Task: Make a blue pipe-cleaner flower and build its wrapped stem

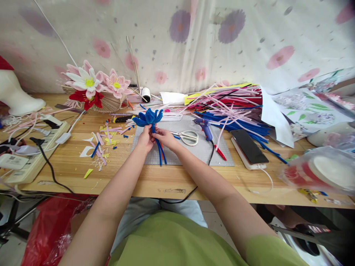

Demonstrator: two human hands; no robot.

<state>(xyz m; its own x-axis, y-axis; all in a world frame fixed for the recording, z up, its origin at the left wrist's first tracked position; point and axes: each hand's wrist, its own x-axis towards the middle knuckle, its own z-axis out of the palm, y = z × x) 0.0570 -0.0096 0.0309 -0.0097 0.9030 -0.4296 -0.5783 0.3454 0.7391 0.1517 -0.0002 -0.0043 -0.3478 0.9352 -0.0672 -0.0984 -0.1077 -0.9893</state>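
Head view: both arms (222,186) extend forward over the bench (69,159), converging above the grey mat (202,150). Left hand (146,139) and right hand (164,137) meet, fingers bent, at one stem. Grip: each closed, fingertips pinching the blue flower (149,117) just beneath its petals. Flower is held upright; loose stem ends (161,155) hang below the hands.

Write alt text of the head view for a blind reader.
A person's left hand and right hand hold a blue fuzzy flower by its stems above a gray mat with scissors and a purple glue gun; colorful scraps lie left, a phone right.
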